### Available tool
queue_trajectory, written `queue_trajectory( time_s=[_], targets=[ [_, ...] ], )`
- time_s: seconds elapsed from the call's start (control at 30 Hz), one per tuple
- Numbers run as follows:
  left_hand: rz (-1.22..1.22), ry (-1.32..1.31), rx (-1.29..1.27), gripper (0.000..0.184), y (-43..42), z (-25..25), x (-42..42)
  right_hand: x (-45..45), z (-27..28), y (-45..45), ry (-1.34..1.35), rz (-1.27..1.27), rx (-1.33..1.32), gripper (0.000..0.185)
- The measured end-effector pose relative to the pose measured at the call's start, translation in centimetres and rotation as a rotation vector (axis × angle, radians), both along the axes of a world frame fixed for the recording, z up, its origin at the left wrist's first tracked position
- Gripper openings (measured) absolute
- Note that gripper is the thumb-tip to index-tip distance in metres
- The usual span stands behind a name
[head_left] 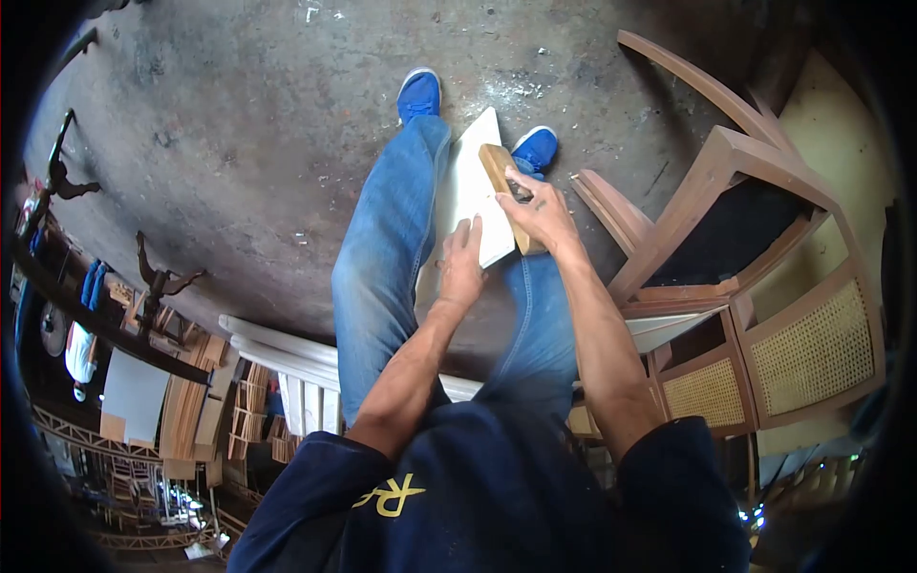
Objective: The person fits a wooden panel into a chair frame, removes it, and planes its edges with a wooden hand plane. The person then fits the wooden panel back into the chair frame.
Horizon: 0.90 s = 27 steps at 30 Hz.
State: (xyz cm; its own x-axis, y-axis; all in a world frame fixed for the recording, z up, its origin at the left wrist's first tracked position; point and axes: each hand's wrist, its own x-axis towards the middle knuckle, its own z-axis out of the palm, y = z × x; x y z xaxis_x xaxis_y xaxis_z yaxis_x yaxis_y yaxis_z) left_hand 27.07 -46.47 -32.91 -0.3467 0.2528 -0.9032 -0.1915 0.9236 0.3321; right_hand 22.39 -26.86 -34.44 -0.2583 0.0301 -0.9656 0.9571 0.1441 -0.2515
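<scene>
A white board [468,181] stretches between my legs, its far end near my shoes. My left hand [461,263] lies on the near part of the board with its fingers stretched out over the white face. Along the board's right edge is a wooden block-shaped tool that looks like a hand plane [495,164]. My right hand [540,212] is closed around its middle, where a dark part shows between thumb and fingers. The underside of the plane and its contact with the board are hidden.
Wooden chair frames [721,181] with woven cane panels [812,339] stand close on my right. White-wrapped lengths [277,349] lie behind my left leg. Stacked timber [191,411] and another person [81,358] are farther off at left. White flecks mark the grey floor [258,143].
</scene>
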Motion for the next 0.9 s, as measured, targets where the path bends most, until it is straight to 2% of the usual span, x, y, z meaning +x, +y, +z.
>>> queue_trajectory(
  time_s=[0.07, 0.13, 0.23, 0.27, 0.33, 0.4, 0.43, 0.47, 0.53, 0.6, 0.63, 0.73, 0.77, 0.8, 0.87, 0.9],
  targets=[
    [0.004, 0.009, -0.001, 0.103, -0.4, -0.4, 0.1, -0.4, 0.9, 0.0, 0.058, -0.018, 0.013, 0.058],
    [0.041, 0.024, 0.020, 0.096, -0.3, 0.4, 0.3, 1.5, 6.4, -0.6, 0.140, -0.117, 0.064, 0.057],
    [0.052, 0.043, 0.034, 0.092, 0.2, 0.0, -0.3, 2.7, 7.3, -1.0, 0.221, -0.021, 0.125, 0.059],
    [0.046, 0.040, 0.032, 0.091, 0.2, 0.2, -0.2, 2.2, 5.2, -0.9, 0.155, -0.123, 0.090, 0.061],
    [0.029, 0.034, 0.017, 0.091, 0.3, -0.2, -0.5, 2.5, 0.0, -0.6, 0.103, -0.067, 0.080, 0.062],
    [0.002, 0.017, 0.004, 0.093, 0.1, 0.4, 0.4, 1.5, -2.8, 0.3, -0.044, 0.061, 0.105, 0.062],
    [-0.019, 0.024, 0.005, 0.096, -0.3, -0.1, 0.7, 1.5, -2.3, -0.1, 0.110, 0.051, 0.162, 0.062],
    [-0.024, 0.040, -0.007, 0.099, -0.5, -1.0, 1.1, 1.9, -0.9, 0.1, 0.032, -0.035, 0.079, 0.060],
    [-0.002, 0.043, 0.006, 0.099, -0.7, -0.4, 1.4, 1.9, 4.4, -0.5, 0.072, -0.110, 0.081, 0.058],
    [0.030, 0.054, 0.034, 0.099, 0.0, -1.0, 0.8, 2.7, 8.5, -0.8, 0.179, -0.107, 0.098, 0.057],
    [0.046, 0.048, 0.038, 0.099, 0.1, -1.0, 0.7, 2.5, 9.4, -0.8, 0.154, 0.010, 0.114, 0.056],
    [0.030, 0.033, 0.010, 0.099, -0.4, -0.4, 1.3, 1.7, 4.9, -1.0, 0.111, -0.069, 0.102, 0.057],
    [0.016, 0.038, 0.000, 0.099, -0.4, -0.9, 1.2, 1.4, 2.1, -1.0, 0.090, -0.110, 0.061, 0.059],
    [0.021, 0.055, 0.008, 0.094, -0.1, -1.1, 0.8, 2.1, -1.5, -1.3, 0.144, -0.056, 0.130, 0.060],
    [0.025, 0.078, 0.017, 0.086, 0.0, -0.6, 0.1, 2.6, -8.0, -1.1, 0.026, -0.092, 0.039, 0.061],
    [0.016, 0.050, 0.010, 0.089, -0.2, -0.2, 0.6, 2.7, -10.9, -0.8, 0.092, -0.021, 0.104, 0.064]
  ],
)
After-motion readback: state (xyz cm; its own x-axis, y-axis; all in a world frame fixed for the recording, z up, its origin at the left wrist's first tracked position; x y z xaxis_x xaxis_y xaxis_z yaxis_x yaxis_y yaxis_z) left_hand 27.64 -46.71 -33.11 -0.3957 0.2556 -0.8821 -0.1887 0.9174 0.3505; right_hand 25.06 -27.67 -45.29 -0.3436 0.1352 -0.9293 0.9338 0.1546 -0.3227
